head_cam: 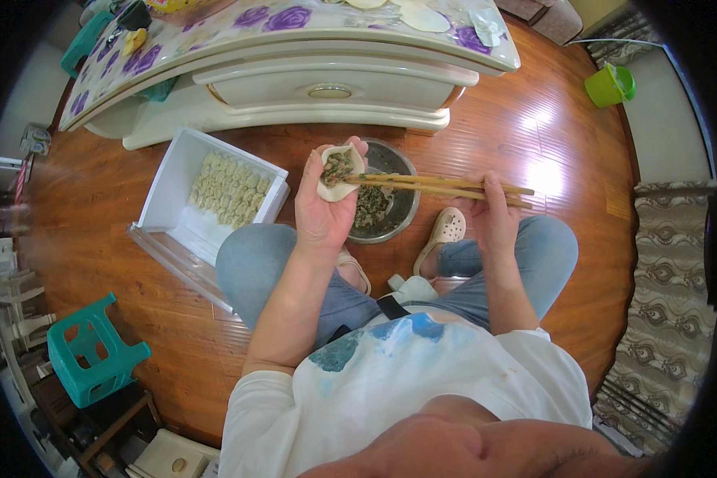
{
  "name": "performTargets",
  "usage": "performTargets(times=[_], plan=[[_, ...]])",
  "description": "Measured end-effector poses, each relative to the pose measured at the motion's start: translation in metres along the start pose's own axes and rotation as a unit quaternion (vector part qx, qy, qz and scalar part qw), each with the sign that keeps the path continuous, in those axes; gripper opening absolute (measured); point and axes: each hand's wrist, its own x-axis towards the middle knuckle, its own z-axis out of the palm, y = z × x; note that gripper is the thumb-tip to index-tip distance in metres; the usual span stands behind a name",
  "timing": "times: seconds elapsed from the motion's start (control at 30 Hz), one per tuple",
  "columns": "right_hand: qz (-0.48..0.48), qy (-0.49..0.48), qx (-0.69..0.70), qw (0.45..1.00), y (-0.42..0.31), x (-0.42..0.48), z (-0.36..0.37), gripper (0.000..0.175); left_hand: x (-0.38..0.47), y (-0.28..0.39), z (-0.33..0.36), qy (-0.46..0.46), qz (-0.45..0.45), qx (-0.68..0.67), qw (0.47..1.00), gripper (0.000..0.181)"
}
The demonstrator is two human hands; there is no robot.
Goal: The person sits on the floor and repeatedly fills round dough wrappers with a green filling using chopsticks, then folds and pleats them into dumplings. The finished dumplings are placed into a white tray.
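Observation:
On the palm of my left hand rests a round dumpling wrapper, curled up at its sides around a mound of green-flecked filling. My right hand grips a pair of wooden chopsticks, whose tips touch the filling. Below and partly behind my left hand, a steel bowl on the floor holds more chopped filling. To the left stands a white drawer-like bin with rows of folded dumplings on its bottom.
Ahead is a flower-patterned table with a drawer front; flat wrappers and a crumpled tissue lie on top. A teal plastic stool stands at left, a green bucket at far right. My knees flank the bowl.

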Motion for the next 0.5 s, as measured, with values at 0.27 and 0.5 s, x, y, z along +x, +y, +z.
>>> performTargets(times=[0.27, 0.5], plan=[[-0.018, 0.018, 0.002, 1.000, -0.007, 0.004, -0.011, 0.023, -0.001, -0.002, 0.002, 0.045, 0.001, -0.034, 0.998, 0.039], [0.042, 0.176, 0.065, 0.981, 0.032, 0.023, -0.042, 0.022, 0.000, 0.003, 0.000, 0.033, -0.004, -0.038, 0.999, 0.042]])
